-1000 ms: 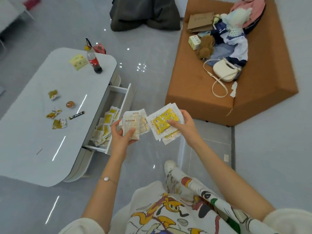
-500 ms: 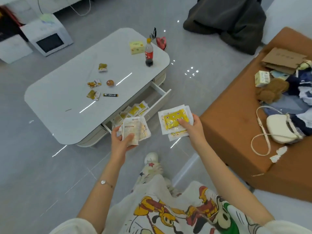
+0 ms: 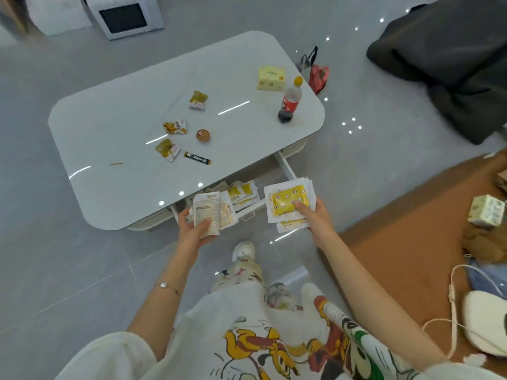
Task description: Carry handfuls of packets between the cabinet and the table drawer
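Observation:
My left hand [image 3: 193, 235] grips a small stack of white sachets [image 3: 210, 212], printed backs facing up, thumb pressed on top. My right hand [image 3: 315, 219] holds another stack of white-and-yellow sachets [image 3: 288, 202], thumb on the yellow front. Both stacks hover over the open drawer [image 3: 285, 167] of the white coffee table [image 3: 123, 127]. More yellow sachets [image 3: 242, 192] lie inside the drawer, partly hidden by the hands.
On the table lie several snack wrappers [image 3: 170, 138], a round sweet [image 3: 203, 135], a black stick packet [image 3: 197, 158], a yellow box [image 3: 271, 78] and a cola bottle [image 3: 290, 101]. An orange sofa [image 3: 411, 229] with a white bag [image 3: 485, 322] stands right. A dark beanbag [image 3: 450, 56] sits behind.
The view has swung left, bringing the table to the centre and the sofa to the right. Both hands still hold their stacks, which are now further apart, above the drawer.

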Action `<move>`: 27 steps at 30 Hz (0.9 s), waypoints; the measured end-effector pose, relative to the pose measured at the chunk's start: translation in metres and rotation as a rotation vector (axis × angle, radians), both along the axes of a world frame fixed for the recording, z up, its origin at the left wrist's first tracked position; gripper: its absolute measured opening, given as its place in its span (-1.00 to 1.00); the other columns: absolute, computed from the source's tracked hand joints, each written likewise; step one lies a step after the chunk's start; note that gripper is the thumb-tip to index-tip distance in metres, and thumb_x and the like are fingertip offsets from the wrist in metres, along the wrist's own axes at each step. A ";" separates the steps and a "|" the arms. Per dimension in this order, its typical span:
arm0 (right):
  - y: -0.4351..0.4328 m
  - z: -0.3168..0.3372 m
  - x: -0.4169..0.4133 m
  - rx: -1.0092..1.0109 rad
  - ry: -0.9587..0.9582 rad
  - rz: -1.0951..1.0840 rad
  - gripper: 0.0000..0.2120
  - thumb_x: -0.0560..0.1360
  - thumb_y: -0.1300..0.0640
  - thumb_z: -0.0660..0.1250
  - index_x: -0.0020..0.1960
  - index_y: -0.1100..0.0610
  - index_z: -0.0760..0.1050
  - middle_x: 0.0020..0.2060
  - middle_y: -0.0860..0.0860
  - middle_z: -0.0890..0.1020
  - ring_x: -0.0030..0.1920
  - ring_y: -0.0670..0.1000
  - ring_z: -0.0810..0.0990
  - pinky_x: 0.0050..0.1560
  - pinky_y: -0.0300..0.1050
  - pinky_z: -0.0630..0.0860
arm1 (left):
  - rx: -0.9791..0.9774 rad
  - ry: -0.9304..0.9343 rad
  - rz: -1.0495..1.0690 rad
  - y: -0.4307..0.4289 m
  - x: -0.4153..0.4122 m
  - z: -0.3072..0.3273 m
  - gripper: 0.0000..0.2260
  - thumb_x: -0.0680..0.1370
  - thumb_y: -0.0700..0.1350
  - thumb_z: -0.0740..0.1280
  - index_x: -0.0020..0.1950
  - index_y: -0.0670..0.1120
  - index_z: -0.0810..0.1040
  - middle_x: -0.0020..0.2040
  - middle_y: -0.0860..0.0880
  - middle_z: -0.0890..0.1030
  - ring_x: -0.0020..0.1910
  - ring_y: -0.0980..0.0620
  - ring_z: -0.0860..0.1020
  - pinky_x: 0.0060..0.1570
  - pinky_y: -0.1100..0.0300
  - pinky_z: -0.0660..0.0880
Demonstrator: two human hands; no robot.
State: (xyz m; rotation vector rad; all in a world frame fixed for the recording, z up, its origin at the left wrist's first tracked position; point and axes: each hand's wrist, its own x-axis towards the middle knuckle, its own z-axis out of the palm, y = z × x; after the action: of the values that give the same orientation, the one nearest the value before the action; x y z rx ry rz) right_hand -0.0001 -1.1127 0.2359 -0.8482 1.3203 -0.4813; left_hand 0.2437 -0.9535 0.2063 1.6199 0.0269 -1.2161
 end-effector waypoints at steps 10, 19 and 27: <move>-0.124 -0.168 0.045 0.158 0.117 0.094 -0.69 0.47 0.16 0.43 0.20 0.10 0.52 0.11 0.11 0.66 0.09 0.12 0.65 0.12 0.11 0.58 | 0.204 0.020 -0.038 -0.101 0.029 -0.159 -0.56 0.58 -0.25 0.29 0.30 0.08 0.16 0.20 -0.06 0.48 0.09 -0.09 0.56 -0.11 0.08 0.61; -0.207 -0.431 0.100 0.282 0.199 0.101 -0.87 0.49 0.14 0.40 0.01 0.00 0.52 0.05 0.06 0.65 0.14 0.14 0.60 0.23 0.19 0.50 | 0.368 -0.092 0.031 -0.148 0.035 -0.405 -0.51 0.59 -0.27 0.25 0.45 -0.08 0.11 0.30 -0.11 0.45 0.20 -0.07 0.50 0.12 0.02 0.52; -0.235 -0.532 0.124 0.298 0.394 0.186 -0.41 0.45 0.08 0.45 0.41 0.16 0.33 0.26 0.10 0.52 0.22 0.14 0.53 0.23 0.13 0.50 | 0.407 -0.367 -0.028 -0.143 0.040 -0.457 -0.43 0.50 -0.14 0.41 0.45 -0.06 0.27 0.28 0.04 0.47 0.25 0.03 0.48 0.25 0.12 0.44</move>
State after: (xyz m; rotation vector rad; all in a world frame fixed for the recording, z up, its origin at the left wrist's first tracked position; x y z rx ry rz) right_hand 0.1235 -1.3474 -0.2962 -0.8293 1.6052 0.0358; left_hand 0.2837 -1.0960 -0.2504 2.1869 0.0196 -0.9564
